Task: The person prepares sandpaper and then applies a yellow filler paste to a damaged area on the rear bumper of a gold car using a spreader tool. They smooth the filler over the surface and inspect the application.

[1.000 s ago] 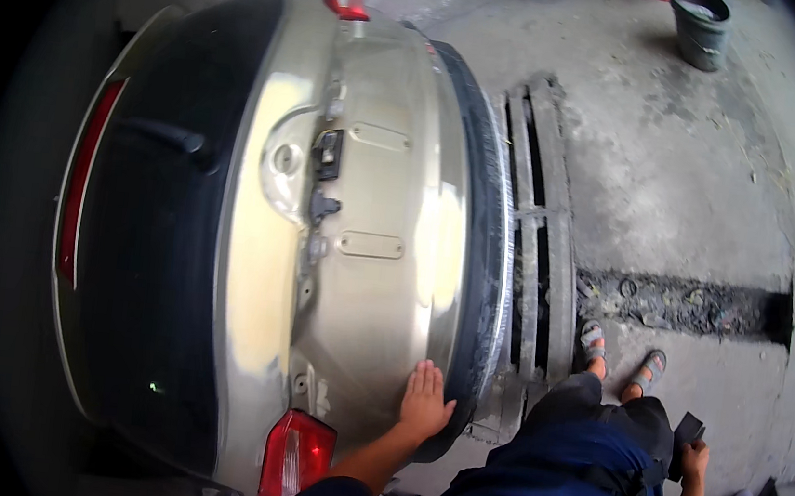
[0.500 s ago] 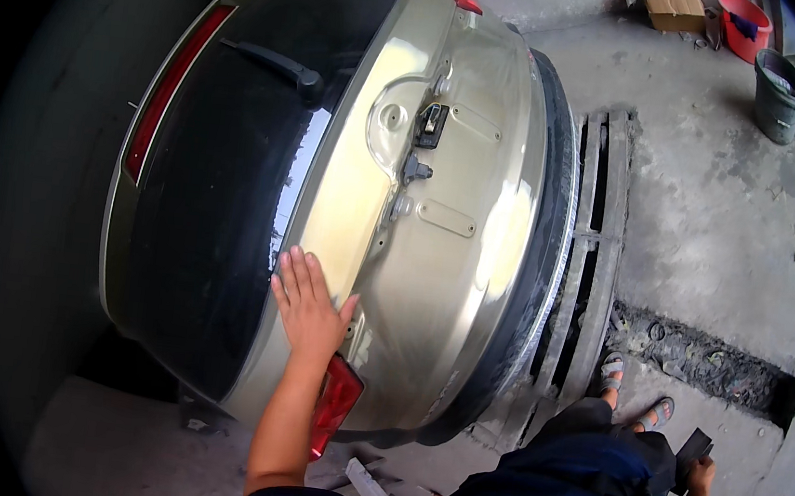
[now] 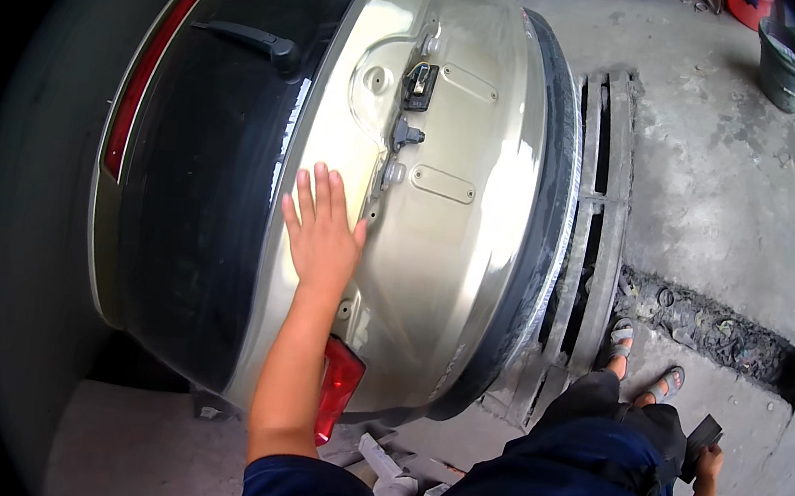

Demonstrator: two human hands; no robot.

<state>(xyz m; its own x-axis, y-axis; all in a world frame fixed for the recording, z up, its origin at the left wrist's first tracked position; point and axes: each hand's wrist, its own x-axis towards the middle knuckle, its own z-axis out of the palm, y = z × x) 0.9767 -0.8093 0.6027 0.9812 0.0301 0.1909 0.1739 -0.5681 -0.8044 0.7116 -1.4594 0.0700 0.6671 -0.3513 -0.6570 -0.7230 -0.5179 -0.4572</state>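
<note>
My left hand (image 3: 324, 240) lies flat, fingers stretched out, on the painted panel below the rear window of a gold-beige car tailgate (image 3: 434, 271). A paler, yellowish patch (image 3: 356, 161) shows by the fingertips. Just right of that hand are bare mounting holes and a grey latch-like fitting (image 3: 407, 135), with a small black fitting with wires (image 3: 420, 86) beyond. A red tail light (image 3: 338, 392) sits beside my left forearm. Low at the right, my right hand (image 3: 710, 462) grips a flat black rectangular piece (image 3: 702, 443); its exact kind is unclear.
The dark rear window (image 3: 202, 169) carries a wiper (image 3: 255, 39). Slatted rails (image 3: 602, 240) run along the bumper (image 3: 541, 215). A debris-filled trench (image 3: 718, 330) cuts the concrete floor near my sandalled feet. Farther off stand a grey-green bucket (image 3: 782, 75) and a red bucket (image 3: 750, 8).
My left hand has slid farther along the panel, away from the near tail light and toward the tailgate's middle. The view has shifted slightly. My right hand still holds the black piece.
</note>
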